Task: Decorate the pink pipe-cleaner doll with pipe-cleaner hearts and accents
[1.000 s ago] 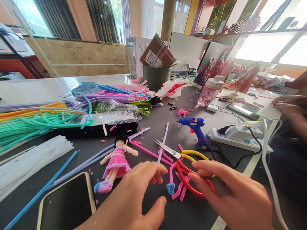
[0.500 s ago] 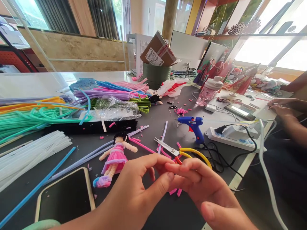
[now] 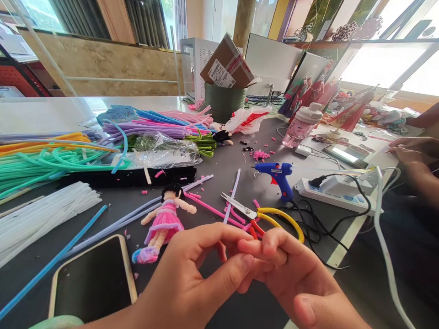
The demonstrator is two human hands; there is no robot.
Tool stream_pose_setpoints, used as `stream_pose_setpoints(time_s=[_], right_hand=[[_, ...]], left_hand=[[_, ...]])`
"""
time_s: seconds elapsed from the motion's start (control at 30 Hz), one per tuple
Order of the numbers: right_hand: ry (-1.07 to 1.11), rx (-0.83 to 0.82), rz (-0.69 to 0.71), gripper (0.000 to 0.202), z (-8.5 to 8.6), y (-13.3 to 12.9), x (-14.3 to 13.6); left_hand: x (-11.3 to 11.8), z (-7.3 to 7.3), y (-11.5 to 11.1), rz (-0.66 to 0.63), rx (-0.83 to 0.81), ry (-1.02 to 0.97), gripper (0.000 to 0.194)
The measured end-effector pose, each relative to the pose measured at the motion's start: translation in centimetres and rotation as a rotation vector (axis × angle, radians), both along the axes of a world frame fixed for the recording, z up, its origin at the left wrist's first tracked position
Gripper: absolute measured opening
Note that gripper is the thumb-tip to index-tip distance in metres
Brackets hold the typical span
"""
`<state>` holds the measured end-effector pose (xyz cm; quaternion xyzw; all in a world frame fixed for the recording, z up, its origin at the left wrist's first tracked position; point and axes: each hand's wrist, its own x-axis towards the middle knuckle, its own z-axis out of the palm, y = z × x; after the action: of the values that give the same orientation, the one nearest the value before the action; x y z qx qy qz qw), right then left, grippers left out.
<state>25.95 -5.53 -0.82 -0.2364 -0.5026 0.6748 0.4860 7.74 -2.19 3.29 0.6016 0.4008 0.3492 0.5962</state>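
Observation:
My left hand [image 3: 209, 269] and my right hand [image 3: 298, 274] meet at the fingertips above the near part of the dark table. The left thumb and fingers press together against the curled right fingers, while my right thumb stands apart. Whatever lies between the fingertips, if anything, is hidden. Just beyond them are scissors [image 3: 247, 211] with yellow and red handles, blades parted. To the left lies a small doll [image 3: 165, 219] with black hair and a pink dress, made of fuzzy stems. Pink pipe cleaners [image 3: 216, 209] and a lilac pipe cleaner [image 3: 233, 194] lie by the scissors.
A blue glue gun [image 3: 279, 176] rests beside a power strip [image 3: 329, 196] with black cords. A phone [image 3: 92, 278] lies at the near left, by white pipe cleaners [image 3: 44, 219] and coloured bundles [image 3: 51, 160]. A pink bottle [image 3: 302, 125] stands behind. Another person's hand [image 3: 411, 151] is at right.
My joined hands have shifted slightly to the right, and the left thumb and fingers sit further onto the right fingers. The view has tilted a little; the table things lie as before.

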Motion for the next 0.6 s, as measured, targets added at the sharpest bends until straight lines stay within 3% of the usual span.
stream_pose_setpoints(time_s=[0.17,0.6], right_hand=[[-0.038,0.051,-0.035,0.03,0.3,-0.1,-0.1],[-0.054,0.001,-0.056,0.025,1.1,-0.8,-0.4]], left_hand=[[0.0,0.0,-0.2,0.004,0.012,-0.029,0.009],[0.2,0.4,-0.7,0.051,0.032,-0.032,0.005]])
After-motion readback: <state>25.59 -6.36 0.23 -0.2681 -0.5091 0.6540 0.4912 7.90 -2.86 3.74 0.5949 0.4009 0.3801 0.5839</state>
